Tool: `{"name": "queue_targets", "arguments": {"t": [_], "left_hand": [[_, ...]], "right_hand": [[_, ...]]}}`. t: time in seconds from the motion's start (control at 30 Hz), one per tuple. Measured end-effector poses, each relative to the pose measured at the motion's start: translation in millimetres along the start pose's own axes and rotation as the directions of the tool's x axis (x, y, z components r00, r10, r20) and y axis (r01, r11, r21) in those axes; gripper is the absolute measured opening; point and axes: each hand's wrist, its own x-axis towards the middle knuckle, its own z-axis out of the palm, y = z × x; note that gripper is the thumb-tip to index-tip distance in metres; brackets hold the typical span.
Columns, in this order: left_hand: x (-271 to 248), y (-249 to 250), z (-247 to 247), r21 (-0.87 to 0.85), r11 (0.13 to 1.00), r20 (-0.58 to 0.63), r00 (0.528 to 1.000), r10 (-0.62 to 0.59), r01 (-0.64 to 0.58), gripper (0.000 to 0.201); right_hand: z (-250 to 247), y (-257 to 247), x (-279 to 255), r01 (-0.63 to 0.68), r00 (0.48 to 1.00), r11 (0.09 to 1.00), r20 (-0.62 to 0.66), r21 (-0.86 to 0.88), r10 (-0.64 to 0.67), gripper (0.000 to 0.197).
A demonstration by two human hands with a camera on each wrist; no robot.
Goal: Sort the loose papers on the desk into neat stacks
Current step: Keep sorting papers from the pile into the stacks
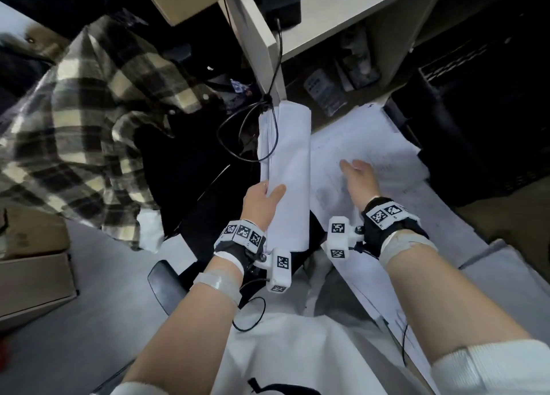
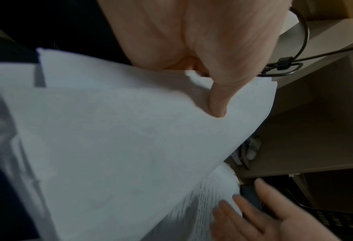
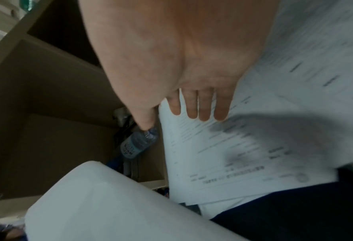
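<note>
Left hand holds a paper sheaf; right hand flat above printed sheets

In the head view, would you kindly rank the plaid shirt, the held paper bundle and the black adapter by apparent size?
1. Plaid shirt, largest.
2. Paper bundle, in the left hand.
3. Black adapter, smallest, though it is farthest from the camera.

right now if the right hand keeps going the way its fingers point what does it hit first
Most likely the printed sheets: the right hand is open, fingers straight, just over them. Whether it already touches is unclear. Past their far edge lies the shelf compartment with a water bottle.
</note>
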Motion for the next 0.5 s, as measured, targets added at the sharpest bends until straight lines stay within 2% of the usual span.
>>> {"name": "queue_targets", "arguments": {"t": [0.2,0.27,0.4,0.43,0.5], "left_hand": [[-6,3,22,-0.003,0.999,0.091,0.995,0.041,-0.041,0.043],[-9,0,28,-0.005,0.999,0.12,0.991,0.052,-0.052,0.04],[-15,-10,31,-0.012,0.999,0.132,0.99,0.041,-0.04,0.033],[-17,-13,31,0.001,0.999,0.126,0.991,0.043,-0.043,0.029],[-17,-18,31,0.024,0.999,0.103,0.994,0.035,-0.037,0.023]], "right_hand": [[-29,57,-20,-0.152,0.986,0.988,-0.074,-0.001,0.151,0.063],[-35,71,-26,-0.192,0.973,0.981,-0.121,0.039,0.195,0.069],[-42,111,-16,-0.23,0.956,0.961,-0.147,0.153,0.252,0.097],[-43,119,-13,-0.235,0.957,0.96,-0.137,0.154,0.257,0.098],[-41,120,-11,-0.24,0.96,0.961,-0.111,0.137,0.256,0.086]]}}
